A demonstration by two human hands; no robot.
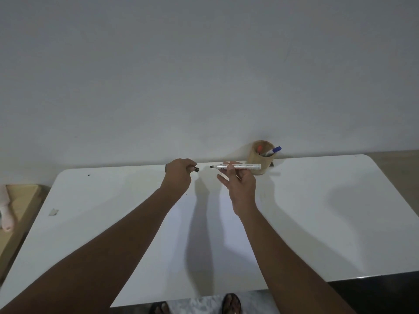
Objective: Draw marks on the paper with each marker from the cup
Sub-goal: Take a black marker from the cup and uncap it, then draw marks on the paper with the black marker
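Observation:
My right hand (pixel 240 189) holds a white marker (pixel 238 166) level above the table, its bare black tip pointing left. My left hand (pixel 179 174) is closed on the marker's black cap (pixel 196 169), a short gap left of the tip. A sheet of white paper (pixel 210 234) lies on the white table (pixel 328 211) below both hands, with no marks visible on it. A brown cup (pixel 260 159) stands at the table's far edge, just behind my right hand. It holds a blue-capped marker (pixel 275 150) and a red-capped marker (pixel 260 148).
A grey wall rises right behind the table's far edge. A wooden surface (pixel 20 205) with a pale object (pixel 5 211) on it sits to the left. A small scrap (pixel 53 212) lies on the table's left part. Feet (pixel 231 304) show below the near edge.

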